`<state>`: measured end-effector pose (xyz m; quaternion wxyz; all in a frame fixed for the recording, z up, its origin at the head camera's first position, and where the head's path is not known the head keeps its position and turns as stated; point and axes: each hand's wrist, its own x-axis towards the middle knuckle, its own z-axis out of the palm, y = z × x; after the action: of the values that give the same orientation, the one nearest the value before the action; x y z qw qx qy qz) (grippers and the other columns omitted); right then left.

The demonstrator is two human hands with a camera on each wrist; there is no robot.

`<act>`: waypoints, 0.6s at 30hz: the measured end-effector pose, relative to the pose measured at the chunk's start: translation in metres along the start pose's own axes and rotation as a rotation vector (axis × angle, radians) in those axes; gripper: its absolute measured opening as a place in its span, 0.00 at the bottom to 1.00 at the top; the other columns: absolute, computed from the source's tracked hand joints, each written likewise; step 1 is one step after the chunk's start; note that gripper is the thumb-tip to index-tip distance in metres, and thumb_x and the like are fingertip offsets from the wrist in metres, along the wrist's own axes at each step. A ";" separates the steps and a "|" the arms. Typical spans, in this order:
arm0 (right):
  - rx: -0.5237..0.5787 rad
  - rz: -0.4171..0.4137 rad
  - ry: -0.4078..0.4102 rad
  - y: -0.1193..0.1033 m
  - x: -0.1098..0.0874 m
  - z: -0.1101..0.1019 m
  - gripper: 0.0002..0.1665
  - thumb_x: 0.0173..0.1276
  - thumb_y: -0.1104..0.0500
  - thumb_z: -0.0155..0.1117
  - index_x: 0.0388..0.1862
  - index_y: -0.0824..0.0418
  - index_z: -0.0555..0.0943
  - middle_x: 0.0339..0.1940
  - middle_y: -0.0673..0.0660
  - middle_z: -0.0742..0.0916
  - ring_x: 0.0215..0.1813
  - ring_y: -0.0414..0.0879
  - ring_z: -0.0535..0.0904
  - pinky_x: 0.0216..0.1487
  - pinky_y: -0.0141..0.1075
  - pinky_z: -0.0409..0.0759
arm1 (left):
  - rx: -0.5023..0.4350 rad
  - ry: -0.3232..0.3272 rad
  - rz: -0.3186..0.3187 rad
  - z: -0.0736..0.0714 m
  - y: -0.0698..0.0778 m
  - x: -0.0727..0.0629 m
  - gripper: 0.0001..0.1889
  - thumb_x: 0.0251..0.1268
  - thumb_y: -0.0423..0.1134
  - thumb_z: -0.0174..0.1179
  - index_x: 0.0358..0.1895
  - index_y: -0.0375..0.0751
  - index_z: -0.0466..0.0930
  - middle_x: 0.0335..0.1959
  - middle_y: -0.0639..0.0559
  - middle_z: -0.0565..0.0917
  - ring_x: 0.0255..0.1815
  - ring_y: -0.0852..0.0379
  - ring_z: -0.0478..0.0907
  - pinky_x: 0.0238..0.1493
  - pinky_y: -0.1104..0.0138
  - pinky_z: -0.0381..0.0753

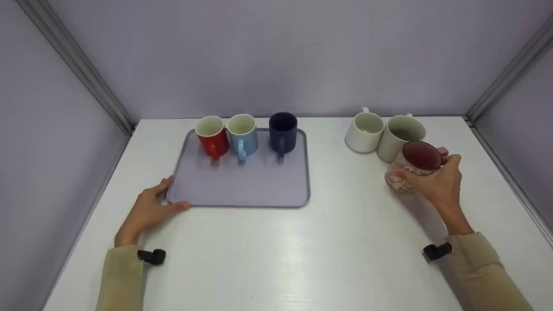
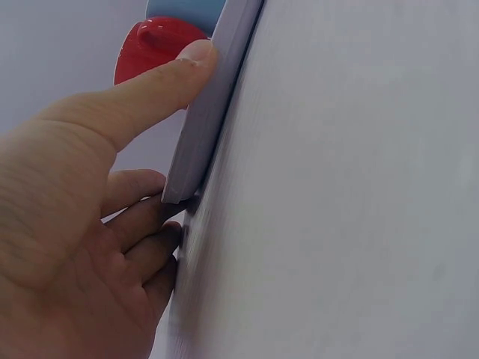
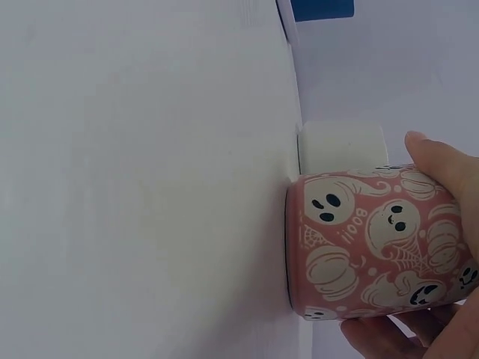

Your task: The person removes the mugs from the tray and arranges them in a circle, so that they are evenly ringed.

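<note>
At the front left corner of the grey tray [image 1: 242, 190], my left hand [image 1: 149, 209] holds the rim, its thumb along the front edge and its fingers at the left side. In the left wrist view the thumb lies on the wall of the tray [image 2: 200, 134] and the other fingers bend in by the corner. My right hand [image 1: 440, 185] grips a pink mug [image 3: 374, 247] round its body, thumb on the near side. White ghosts and pumpkins cover this mug, and its pink handle points back right. Its base is close to the tabletop.
Along the tray's back stand a red mug [image 1: 214, 142], a light blue mug [image 1: 245, 140] and a dark blue mug [image 1: 283, 134], handles toward me. Two white mugs, one left [image 1: 363, 134] and one right [image 1: 389, 142], stand just behind the pink mug. Walls enclose the white table [image 1: 276, 259].
</note>
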<state>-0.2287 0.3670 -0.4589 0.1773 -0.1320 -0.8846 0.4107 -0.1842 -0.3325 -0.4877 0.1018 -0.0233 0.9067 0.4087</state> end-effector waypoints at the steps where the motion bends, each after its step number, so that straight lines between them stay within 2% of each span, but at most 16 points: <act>1: 0.000 -0.007 -0.003 0.000 0.000 -0.001 0.63 0.46 0.44 0.93 0.66 0.69 0.61 0.65 0.67 0.79 0.67 0.54 0.77 0.59 0.38 0.74 | -0.001 -0.001 0.000 0.000 0.000 0.001 0.61 0.59 0.64 0.77 0.88 0.45 0.51 0.88 0.35 0.47 0.90 0.33 0.40 0.87 0.37 0.45; 7: -0.020 -0.030 -0.054 -0.002 0.002 -0.005 0.62 0.50 0.43 0.91 0.66 0.70 0.59 0.67 0.71 0.79 0.67 0.60 0.76 0.56 0.39 0.73 | 0.010 0.001 -0.001 -0.002 0.002 0.002 0.61 0.59 0.65 0.77 0.88 0.45 0.51 0.88 0.35 0.47 0.89 0.32 0.40 0.86 0.36 0.46; 9: -0.025 -0.040 -0.065 -0.001 0.002 -0.007 0.62 0.51 0.43 0.90 0.66 0.71 0.59 0.65 0.71 0.79 0.63 0.57 0.76 0.53 0.37 0.72 | 0.014 0.003 0.000 -0.002 0.002 0.002 0.61 0.59 0.65 0.77 0.88 0.45 0.51 0.88 0.35 0.47 0.89 0.32 0.40 0.86 0.36 0.46; 14: -0.023 -0.061 -0.056 -0.004 -0.001 -0.016 0.62 0.52 0.43 0.90 0.70 0.70 0.61 0.64 0.66 0.77 0.55 0.50 0.75 0.45 0.25 0.72 | 0.015 0.002 0.000 -0.001 0.002 0.001 0.61 0.59 0.65 0.77 0.88 0.46 0.51 0.88 0.34 0.47 0.89 0.31 0.40 0.86 0.35 0.46; 16: -0.028 -0.053 -0.044 -0.007 -0.002 -0.023 0.63 0.53 0.42 0.89 0.73 0.70 0.61 0.66 0.66 0.77 0.58 0.53 0.78 0.43 0.19 0.73 | 0.008 -0.001 -0.003 -0.001 0.002 0.000 0.61 0.59 0.65 0.77 0.88 0.46 0.51 0.88 0.34 0.47 0.89 0.31 0.39 0.86 0.35 0.46; 18: -0.030 -0.036 -0.029 -0.013 -0.002 -0.030 0.64 0.54 0.40 0.88 0.75 0.69 0.61 0.68 0.66 0.76 0.61 0.57 0.79 0.43 0.18 0.73 | 0.002 -0.002 -0.009 0.000 0.001 -0.001 0.61 0.58 0.65 0.77 0.88 0.47 0.51 0.88 0.35 0.47 0.89 0.31 0.39 0.86 0.35 0.45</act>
<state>-0.2150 0.3789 -0.4312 0.1698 -0.1126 -0.8954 0.3958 -0.1831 -0.3315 -0.4865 0.1048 -0.0270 0.9068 0.4075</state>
